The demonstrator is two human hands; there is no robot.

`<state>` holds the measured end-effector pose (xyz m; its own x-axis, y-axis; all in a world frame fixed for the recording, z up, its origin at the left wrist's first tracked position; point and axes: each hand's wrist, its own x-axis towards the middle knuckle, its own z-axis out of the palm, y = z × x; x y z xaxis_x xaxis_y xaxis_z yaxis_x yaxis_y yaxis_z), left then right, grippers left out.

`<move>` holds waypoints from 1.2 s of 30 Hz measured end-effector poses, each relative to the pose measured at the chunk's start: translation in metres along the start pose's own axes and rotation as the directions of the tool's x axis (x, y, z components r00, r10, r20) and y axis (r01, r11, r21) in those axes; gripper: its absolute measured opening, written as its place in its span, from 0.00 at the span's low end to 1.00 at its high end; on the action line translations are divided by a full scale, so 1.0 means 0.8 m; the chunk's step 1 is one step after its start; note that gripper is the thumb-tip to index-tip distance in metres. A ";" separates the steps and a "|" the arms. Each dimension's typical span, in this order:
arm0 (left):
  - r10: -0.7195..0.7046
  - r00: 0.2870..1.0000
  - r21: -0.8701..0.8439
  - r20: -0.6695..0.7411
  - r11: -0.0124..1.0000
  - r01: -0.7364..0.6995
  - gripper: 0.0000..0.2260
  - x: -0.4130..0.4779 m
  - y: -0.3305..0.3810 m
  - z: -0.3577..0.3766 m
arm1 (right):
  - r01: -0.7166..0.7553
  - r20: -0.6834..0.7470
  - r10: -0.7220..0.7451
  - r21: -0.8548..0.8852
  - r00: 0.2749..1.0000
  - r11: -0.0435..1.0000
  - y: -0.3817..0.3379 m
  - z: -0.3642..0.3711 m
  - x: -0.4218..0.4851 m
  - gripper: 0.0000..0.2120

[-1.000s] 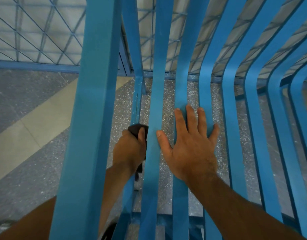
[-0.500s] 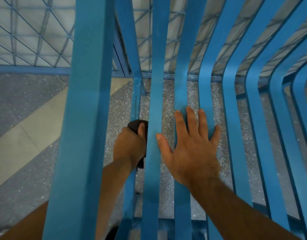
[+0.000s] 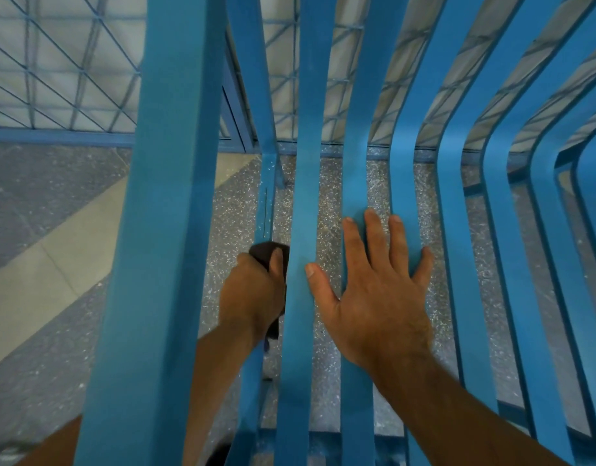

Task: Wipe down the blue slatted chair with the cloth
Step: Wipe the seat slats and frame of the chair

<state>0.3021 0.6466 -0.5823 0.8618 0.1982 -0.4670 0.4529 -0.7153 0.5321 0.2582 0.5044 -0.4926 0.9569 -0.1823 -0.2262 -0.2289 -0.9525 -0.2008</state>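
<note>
Speckled grey floor (image 3: 337, 203) shows through the gaps, with a pale diagonal band (image 3: 54, 280) crossing it at left and a blue lattice panel (image 3: 64, 72) along the far edge. Head view: we look down through the blue slatted chair (image 3: 353, 146). Its slats run away from us, and those on the right curve off at the far end. One broad bar (image 3: 168, 230) stands nearest the camera and hides part of the left forearm. We note the left hand (image 3: 252, 294) in the gap between that broad bar and the next slat, fingers curled and thumb up, gripping the cloth (image 3: 266, 252). The cloth is dark and bunched. A wad of it pokes out above the knuckles and a short tail hangs below the wrist. It lies against a narrow bar (image 3: 268, 203) of the frame, but we cannot tell how firmly it bears there. Its right edge is hidden behind the neighbouring slat. The right hand (image 3: 374, 297) lies palm down on the seat slats, fingers straight and spread across two of them. The thumb reaches left onto the slat that separates it from the cloth. So the cloth sits just beside the right thumb, one slat between them, and the right hand holds nothing.
</note>
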 end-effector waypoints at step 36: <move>-0.054 0.998 -0.002 -0.016 0.999 0.054 0.15 0.026 0.019 0.006 | -0.013 0.037 0.015 -0.055 0.999 0.998 0.000 -0.019 0.091 0.38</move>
<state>0.3263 0.6364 -0.5873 0.8395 0.2477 -0.4837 0.4994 -0.7024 0.5071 0.3306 0.4873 -0.4947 0.9461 -0.1875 -0.2641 -0.2312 -0.9620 -0.1453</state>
